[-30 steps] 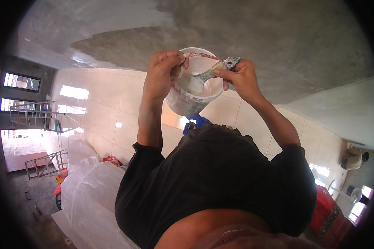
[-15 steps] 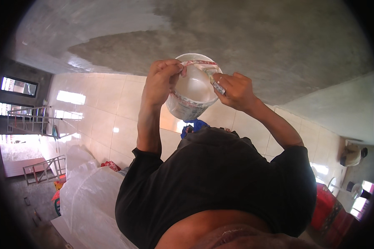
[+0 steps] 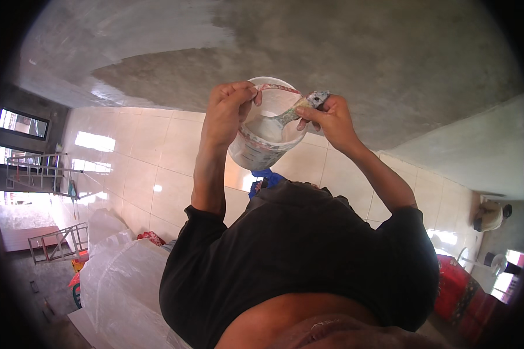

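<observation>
Left hand (image 3: 224, 113) pinches the red-and-white strip handle (image 3: 280, 89) of the round white plastic bucket (image 3: 251, 153), held above the glossy beige tiled floor (image 3: 174, 142); right hand (image 3: 335, 121) grips the paint-crusted flat brush (image 3: 289, 115), bristle end inside the bucket. Bucket's likely semi-stiff, bottom-heavy if filled, slick when wet: carry by handle, brush by its rigid grip. Dark markings (image 3: 256, 157) on bucket's side, illegible.

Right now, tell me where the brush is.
In the head view, the brush is just above centre, its bristles inside the bucket and its handle in the right hand, across from the left hand.
</observation>
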Demonstrator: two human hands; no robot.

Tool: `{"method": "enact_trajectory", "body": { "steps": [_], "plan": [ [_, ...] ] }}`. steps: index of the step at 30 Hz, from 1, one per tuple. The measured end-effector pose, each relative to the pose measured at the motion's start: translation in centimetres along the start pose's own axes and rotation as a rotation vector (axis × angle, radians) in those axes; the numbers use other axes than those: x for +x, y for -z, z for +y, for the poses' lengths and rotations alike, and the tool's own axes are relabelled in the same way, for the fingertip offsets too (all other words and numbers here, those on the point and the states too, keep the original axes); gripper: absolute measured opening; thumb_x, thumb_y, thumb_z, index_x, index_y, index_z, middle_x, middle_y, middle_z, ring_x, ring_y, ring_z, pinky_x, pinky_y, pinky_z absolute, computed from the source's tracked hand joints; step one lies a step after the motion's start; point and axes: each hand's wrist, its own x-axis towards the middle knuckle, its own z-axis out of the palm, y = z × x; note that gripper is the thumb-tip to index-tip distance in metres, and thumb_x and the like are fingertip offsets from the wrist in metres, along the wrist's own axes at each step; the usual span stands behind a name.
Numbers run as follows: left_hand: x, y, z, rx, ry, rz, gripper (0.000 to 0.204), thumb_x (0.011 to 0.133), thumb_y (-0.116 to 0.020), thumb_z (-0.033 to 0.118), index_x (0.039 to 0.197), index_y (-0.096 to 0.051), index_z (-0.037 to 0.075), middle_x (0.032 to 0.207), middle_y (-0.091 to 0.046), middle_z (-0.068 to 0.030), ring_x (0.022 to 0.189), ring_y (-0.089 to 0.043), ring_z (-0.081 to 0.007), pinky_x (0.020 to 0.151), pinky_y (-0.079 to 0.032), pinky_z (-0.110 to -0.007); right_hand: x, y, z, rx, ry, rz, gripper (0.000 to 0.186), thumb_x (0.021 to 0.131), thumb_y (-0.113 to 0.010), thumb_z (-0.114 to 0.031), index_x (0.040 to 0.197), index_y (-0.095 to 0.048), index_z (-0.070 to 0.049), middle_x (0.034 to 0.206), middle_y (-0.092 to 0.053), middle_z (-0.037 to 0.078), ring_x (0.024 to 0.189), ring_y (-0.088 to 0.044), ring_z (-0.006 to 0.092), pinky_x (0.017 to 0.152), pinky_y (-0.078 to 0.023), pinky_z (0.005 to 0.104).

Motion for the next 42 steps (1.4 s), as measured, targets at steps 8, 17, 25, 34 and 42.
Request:
{"method": "enact_trajectory", "body": {
  "steps": [8,17,25,34,42],
  "plan": [
    [-0.4,0.0,-0.2,0.019,0.055,0.034,0.024,0.089,-0.052,0.014,0.07,-0.061,0.002,0.051,-0.034,0.0097,0.045,-0.023,-0.0009,0.045,-0.015,-0.025,-0.3,-0.7,0.9,-0.215,0.235,0.117,0.016,0.083,-0.075,-0.013,0.094,-0.073,-0.002,0.075,-0.072,0.006,0.058,-0.058,0.0098,0.052,-0.042,0.0247],
    [-0.4,0.0,-0.7,0.085,0.036,0.017,0.027,0.09,-0.05,0.018,0.068,-0.058,0.004,0.05,-0.034,0.0082,0.043,-0.024,-0.0021,0.043,-0.015,-0.024,-0.5,-0.4,2.2,-0.97,0.862,0.12,0.025,0.074,-0.076,-0.009,0.098,-0.07,-0.006,0.09,-0.073,0.009,0.062,-0.064,0.0224,0.056,-0.048,0.031],
    [0.1,0.5,-0.7,0.011,0.033,0.035,0.026,0.09,-0.051,0.016,0.069,-0.058,0.003,0.051,-0.035,0.0087,0.043,-0.023,-0.001,0.042,-0.014,-0.024,-2.1,-0.3,-0.3,-0.367,0.3,0.192,0.018,0.081,-0.075,-0.01,0.095,-0.07,0.001,0.081,-0.072,0.007,0.062,-0.062,0.0098,0.056,-0.046,0.0245],
    [-0.2,0.6,-0.4,0.052,0.014,0.051,0.028,0.091,-0.052,0.017,0.068,-0.061,0.004,0.05,-0.034,0.0088,0.044,-0.024,-0.0031,0.044,-0.017,-0.026,0.1,-1.1,1.4,-0.082,0.187,0.128,0.019,0.086,-0.073,-0.011,0.099,-0.072,0.002,0.08,-0.072,0.008,0.069,-0.064,0.0118,0.061,-0.049,0.0264],
    [0.9,2.7,-3.5,0.095,-0.023,0.159,0.022,0.085,-0.057,0.017,0.067,-0.059,0.005,0.052,-0.041,0.0067,0.046,-0.033,-0.0028,0.041,-0.022,-0.025,0.6,-0.5,4.9,-0.768,0.723,0.227,0.028,0.075,-0.08,-0.009,0.101,-0.073,-0.003,0.09,-0.072,0.018,0.078,-0.072,0.0253,0.07,-0.057,0.0336]
  ]
}}
